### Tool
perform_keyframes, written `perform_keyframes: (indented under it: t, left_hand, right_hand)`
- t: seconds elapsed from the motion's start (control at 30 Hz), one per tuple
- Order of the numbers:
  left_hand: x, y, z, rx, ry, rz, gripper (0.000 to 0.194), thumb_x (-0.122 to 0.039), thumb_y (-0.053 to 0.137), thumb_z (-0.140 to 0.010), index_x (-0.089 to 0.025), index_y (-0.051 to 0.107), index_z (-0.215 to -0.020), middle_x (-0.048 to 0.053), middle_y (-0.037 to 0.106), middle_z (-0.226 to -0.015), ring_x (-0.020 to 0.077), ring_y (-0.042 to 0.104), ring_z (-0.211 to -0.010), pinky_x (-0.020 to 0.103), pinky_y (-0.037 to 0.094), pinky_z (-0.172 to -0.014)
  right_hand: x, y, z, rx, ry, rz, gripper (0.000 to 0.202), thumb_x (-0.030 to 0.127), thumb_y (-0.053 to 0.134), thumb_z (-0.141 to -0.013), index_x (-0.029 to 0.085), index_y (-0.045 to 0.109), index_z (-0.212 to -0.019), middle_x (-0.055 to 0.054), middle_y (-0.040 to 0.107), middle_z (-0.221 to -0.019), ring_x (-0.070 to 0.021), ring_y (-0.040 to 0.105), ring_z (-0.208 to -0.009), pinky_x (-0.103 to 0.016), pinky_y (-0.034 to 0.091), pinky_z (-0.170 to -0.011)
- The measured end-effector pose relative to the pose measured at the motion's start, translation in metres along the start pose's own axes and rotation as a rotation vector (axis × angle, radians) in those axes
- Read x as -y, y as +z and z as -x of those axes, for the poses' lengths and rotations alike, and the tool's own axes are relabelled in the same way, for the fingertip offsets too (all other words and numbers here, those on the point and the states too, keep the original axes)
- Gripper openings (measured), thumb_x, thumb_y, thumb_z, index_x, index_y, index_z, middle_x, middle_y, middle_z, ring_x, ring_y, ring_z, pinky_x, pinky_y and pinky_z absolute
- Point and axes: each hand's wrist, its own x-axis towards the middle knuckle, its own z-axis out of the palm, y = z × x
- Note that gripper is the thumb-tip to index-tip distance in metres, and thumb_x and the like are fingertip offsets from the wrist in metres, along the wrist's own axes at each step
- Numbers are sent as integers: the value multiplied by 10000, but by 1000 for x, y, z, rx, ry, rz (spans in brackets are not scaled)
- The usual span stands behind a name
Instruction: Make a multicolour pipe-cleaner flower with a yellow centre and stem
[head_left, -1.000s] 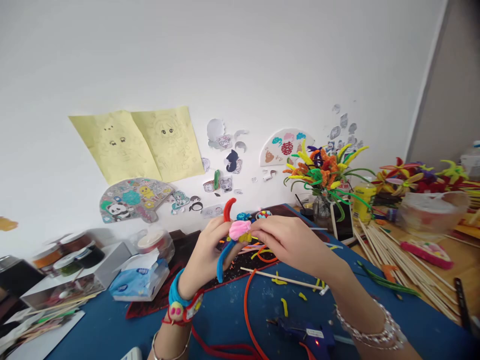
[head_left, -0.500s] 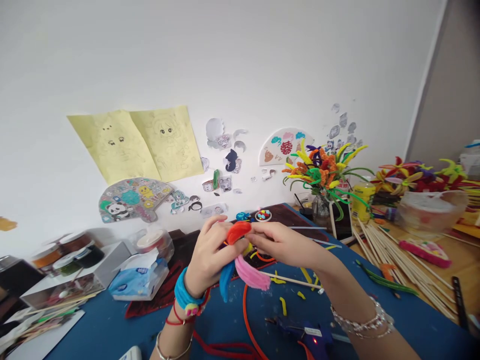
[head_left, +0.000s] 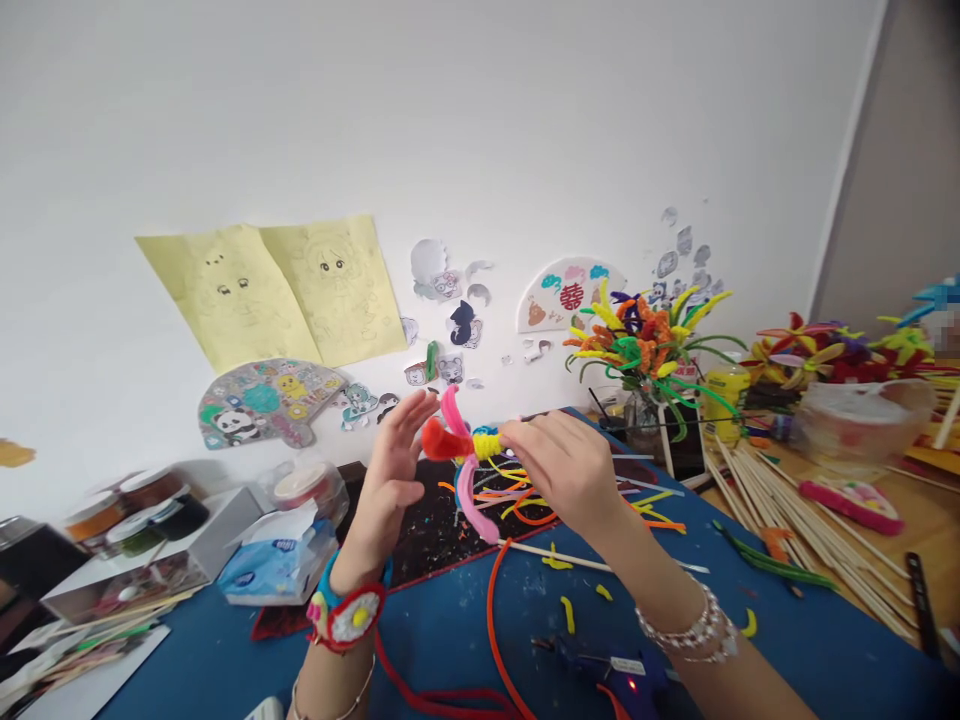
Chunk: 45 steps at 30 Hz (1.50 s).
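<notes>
A pipe-cleaner flower (head_left: pixel 477 520) with pink, red-orange and blue petals is held up above the table. My right hand (head_left: pixel 566 470) pinches it at the yellow wrapped base, its petals pointing left. My left hand (head_left: pixel 391 480) is apart from the flower on the left, fingers raised and curved with nothing in them. Below my hands a wooden stick (head_left: pixel 540 555) lies on the blue table surface (head_left: pixel 442 640). Near my right forearm rests a blue glue gun (head_left: pixel 611 672) with a lit red light.
Loose pipe cleaners (head_left: pixel 499 600) and yellow scraps (head_left: pixel 567 612) lie about. At right are many wooden sticks (head_left: pixel 802 535) and a vase of pipe-cleaner flowers (head_left: pixel 646 410). A tissue pack (head_left: pixel 277 565) and paint jars (head_left: pixel 154 485) stand left. Paper fans (head_left: pixel 262 400) lean on the wall.
My left hand has let go of the flower and moved left, fingers spreading. The flower has turned sideways in my right hand, showing its yellow base. Another person's blue item appears at the far right.
</notes>
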Motion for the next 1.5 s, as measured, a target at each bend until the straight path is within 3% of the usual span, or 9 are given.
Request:
perform_keyframes:
  t: [0.13,0.3,0.5,0.73,0.97,1.17,1.27,1.37,1.5]
  left_hand:
    - [-9,4,1,-22,-154,-31,634,-472,578,-846,-295,337,-1405,100,479,-1373,318,431,-1287,517,326,-1084]
    - [-15,14,2,117,-160,-115,969,-534,733,-712,-300,180,-1472,121,439,-1397,307,454,-1269,474,344,-1089]
    - [3,29,0,-180,-400,-206,617,-453,600,-859,-282,323,-1383,30,627,-967,234,632,-1002,496,436,-1000]
    - [6,37,-4,-214,-512,-118,622,-431,591,-870,-219,313,-1385,55,668,-996,238,594,-1115,446,404,-1047]
    - [8,30,-4,-109,-203,-168,502,-297,635,-857,-265,427,-1313,14,676,-870,177,645,-789,347,548,-771]
    - [10,15,1,-39,45,-369,517,-227,699,-802,-271,471,-1264,88,622,-1157,216,621,-988,418,529,-898]
    - [12,10,5,7,125,-430,528,-185,695,-794,-280,473,-1263,103,581,-1250,261,573,-1138,507,445,-1020]
    - [10,7,5,89,229,-490,552,-122,686,-774,-279,487,-1264,73,631,-1126,250,575,-1127,578,285,-1126]
    - [-1,10,2,276,376,-569,555,-94,657,-762,-268,494,-1263,35,640,-975,201,619,-949,617,191,-1149]
  right_hand:
    - [-7,7,6,-125,-153,106,66,130,596,-897,146,614,-959,-17,629,-629,-141,491,-593,-288,350,-580]
    - [-10,9,12,-144,-186,209,99,185,586,-913,187,635,-998,-16,657,-657,-141,502,-595,-297,345,-575]
    - [-14,16,24,27,-183,204,195,243,515,-955,252,693,-1032,-29,704,-726,-148,563,-617,-310,383,-582]
    - [-18,21,29,-44,-263,272,195,223,519,-953,245,709,-990,-21,714,-718,-150,594,-647,-307,404,-637]
    - [-13,21,21,-109,-273,173,131,184,580,-911,165,679,-995,-38,712,-730,-155,557,-649,-308,389,-658]
    - [-16,18,12,135,-124,-258,198,161,462,-963,169,660,-956,-22,727,-738,-118,584,-618,-300,402,-725]
    - [-14,10,6,327,128,-544,219,203,467,-960,171,680,-922,-34,745,-847,-119,620,-691,-265,439,-720]
    - [-12,2,2,600,445,-728,225,254,491,-934,169,699,-951,-18,720,-806,-109,586,-638,-217,430,-604]
    - [-17,1,1,752,519,-903,265,321,518,-915,134,705,-918,-18,663,-751,-100,518,-618,-211,398,-581]
